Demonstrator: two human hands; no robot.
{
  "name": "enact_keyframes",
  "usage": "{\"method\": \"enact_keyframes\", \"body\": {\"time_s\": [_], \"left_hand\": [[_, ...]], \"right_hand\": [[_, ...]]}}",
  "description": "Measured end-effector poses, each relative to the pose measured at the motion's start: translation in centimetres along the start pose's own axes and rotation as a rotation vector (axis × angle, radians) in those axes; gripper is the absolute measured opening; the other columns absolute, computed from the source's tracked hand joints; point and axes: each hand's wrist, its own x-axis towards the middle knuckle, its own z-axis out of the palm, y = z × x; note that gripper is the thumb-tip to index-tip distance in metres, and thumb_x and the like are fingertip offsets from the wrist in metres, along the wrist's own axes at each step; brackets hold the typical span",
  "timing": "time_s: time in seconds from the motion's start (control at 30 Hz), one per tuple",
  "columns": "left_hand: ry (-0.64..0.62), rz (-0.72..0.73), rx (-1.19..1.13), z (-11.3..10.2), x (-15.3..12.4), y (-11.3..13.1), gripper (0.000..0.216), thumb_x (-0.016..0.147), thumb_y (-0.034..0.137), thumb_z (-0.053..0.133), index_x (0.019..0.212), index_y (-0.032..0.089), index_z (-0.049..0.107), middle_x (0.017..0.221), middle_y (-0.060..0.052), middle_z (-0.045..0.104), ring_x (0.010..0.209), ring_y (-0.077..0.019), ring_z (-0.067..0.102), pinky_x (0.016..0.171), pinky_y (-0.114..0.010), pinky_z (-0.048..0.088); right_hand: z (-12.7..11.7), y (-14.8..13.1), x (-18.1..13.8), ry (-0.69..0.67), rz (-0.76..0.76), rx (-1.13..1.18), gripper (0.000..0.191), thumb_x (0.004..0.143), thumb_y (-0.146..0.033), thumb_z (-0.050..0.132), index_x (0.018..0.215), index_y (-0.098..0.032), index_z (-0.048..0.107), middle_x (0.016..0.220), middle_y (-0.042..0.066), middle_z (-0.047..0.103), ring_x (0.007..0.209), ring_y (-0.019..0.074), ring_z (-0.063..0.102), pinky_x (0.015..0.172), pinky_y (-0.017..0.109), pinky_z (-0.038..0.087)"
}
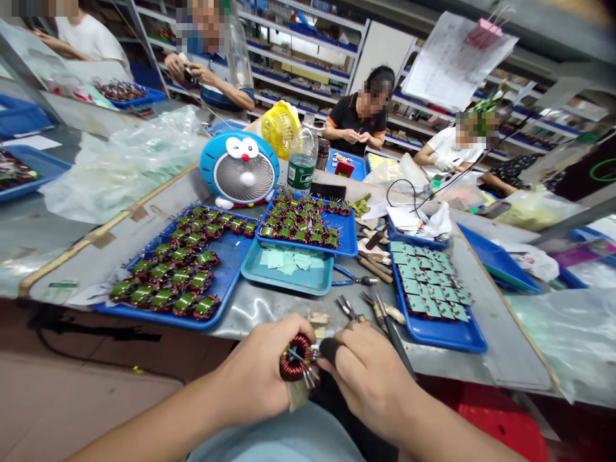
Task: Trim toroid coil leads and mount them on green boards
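Note:
My left hand [269, 366] is closed around a toroidal coil [294, 359] wound with reddish-brown copper wire, its bare lead ends sticking out to the right and down. A tan covering wraps part of my left thumb and finger area. My right hand [366, 366] is closed close beside the coil, its fingertips at the leads. A black cover [331, 350] sits on one of its fingers. What those fingers pinch is hidden. Both hands are in front of the table's near edge, above my lap.
Coils with green centres fill a left blue tray [231, 282] and a middle blue tray [349, 240]. A teal tray [312, 285] holds pale green sheets. Green-topped coils occupy the right tray [452, 337]. Pliers [349, 308] lie nearby. Behind stand a fan [246, 176] and bottle [302, 160]; co-workers sit beyond.

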Motion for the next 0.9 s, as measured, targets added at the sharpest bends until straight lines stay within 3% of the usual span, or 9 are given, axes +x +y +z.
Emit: {"method": "enact_keyframes", "body": {"time_s": [0.13, 0.27, 0.37, 0.5, 0.6, 0.77, 0.83, 0.9], "left_hand": [[0.049, 0.019, 0.043, 0.0, -0.2, -0.2, 0.024, 0.08, 0.021, 0.072, 0.097, 0.024, 0.057, 0.084, 0.003, 0.065, 0.071, -0.0163, 0.06, 0.065, -0.026, 0.044], [0.109, -0.043, 0.089, -0.3, 0.7, -1.1, 0.026, 0.082, 0.027, 0.074, 0.102, 0.025, 0.057, 0.086, 0.003, 0.07, 0.071, -0.0175, 0.064, 0.065, -0.027, 0.046], [0.15, -0.06, 0.118, -0.2, 1.4, -1.5, 0.025, 0.083, 0.03, 0.073, 0.103, 0.025, 0.058, 0.087, 0.003, 0.071, 0.073, -0.0187, 0.066, 0.066, -0.028, 0.047], [0.168, -0.047, 0.133, 0.1, 1.5, -1.5, 0.029, 0.075, 0.016, 0.069, 0.101, 0.026, 0.057, 0.086, 0.003, 0.071, 0.075, -0.0189, 0.065, 0.067, -0.028, 0.045], [0.153, -0.059, 0.106, 0.0, 1.2, -1.0, 0.032, 0.075, 0.02, 0.072, 0.102, 0.025, 0.056, 0.085, 0.003, 0.07, 0.072, -0.0184, 0.064, 0.065, -0.027, 0.045], [0.108, -0.11, 0.044, -0.6, 0.3, -0.7, 0.028, 0.081, 0.029, 0.073, 0.102, 0.026, 0.055, 0.08, 0.005, 0.067, 0.066, -0.0172, 0.061, 0.061, -0.026, 0.045], [0.108, -0.124, 0.013, -0.6, -0.1, -1.3, 0.028, 0.079, 0.029, 0.074, 0.1, 0.026, 0.056, 0.079, 0.005, 0.067, 0.067, -0.0179, 0.061, 0.062, -0.026, 0.045], [0.136, -0.167, -0.074, -0.3, -0.4, -2.5, 0.032, 0.077, 0.028, 0.078, 0.101, 0.027, 0.057, 0.08, 0.005, 0.067, 0.069, -0.019, 0.062, 0.065, -0.027, 0.047]], "right_hand": [[2.1, -0.9, -0.8, 0.231, 0.106, 0.149, 0.013, 0.102, -0.009, 0.051, 0.104, -0.015, 0.063, 0.08, 0.009, 0.065, 0.07, 0.0232, 0.054, 0.062, 0.035, 0.045], [1.9, -1.0, -0.6, 0.236, 0.259, 0.271, 0.023, 0.105, -0.016, 0.051, 0.127, -0.014, 0.058, 0.107, 0.014, 0.069, 0.096, 0.026, 0.063, 0.081, 0.038, 0.053], [1.5, -1.2, -0.4, 0.204, 0.315, 0.349, 0.025, 0.103, -0.023, 0.056, 0.127, -0.017, 0.06, 0.111, 0.013, 0.068, 0.099, 0.0274, 0.063, 0.084, 0.041, 0.053], [1.8, -1.6, -0.3, 0.17, 0.31, 0.316, 0.022, 0.103, -0.022, 0.055, 0.123, -0.016, 0.062, 0.104, 0.013, 0.069, 0.092, 0.0282, 0.062, 0.079, 0.043, 0.053], [2.1, -1.4, -0.1, 0.154, 0.277, 0.352, 0.013, 0.104, -0.018, 0.053, 0.108, -0.017, 0.065, 0.098, 0.011, 0.069, 0.087, 0.0256, 0.062, 0.075, 0.04, 0.052], [2.9, -2.4, 0.5, 0.281, 0.285, 0.401, 0.019, 0.102, -0.015, 0.053, 0.116, -0.017, 0.067, 0.095, 0.011, 0.072, 0.084, 0.0243, 0.064, 0.074, 0.038, 0.053], [3.4, -3.2, 0.5, 0.295, 0.281, 0.401, 0.022, 0.104, -0.02, 0.053, 0.12, -0.016, 0.067, 0.095, 0.012, 0.073, 0.086, 0.0249, 0.067, 0.075, 0.038, 0.055], [3.8, -3.2, 0.1, 0.292, 0.231, 0.418, 0.031, 0.106, -0.037, 0.052, 0.123, -0.016, 0.067, 0.097, 0.013, 0.074, 0.087, 0.0257, 0.07, 0.077, 0.039, 0.057]]}}
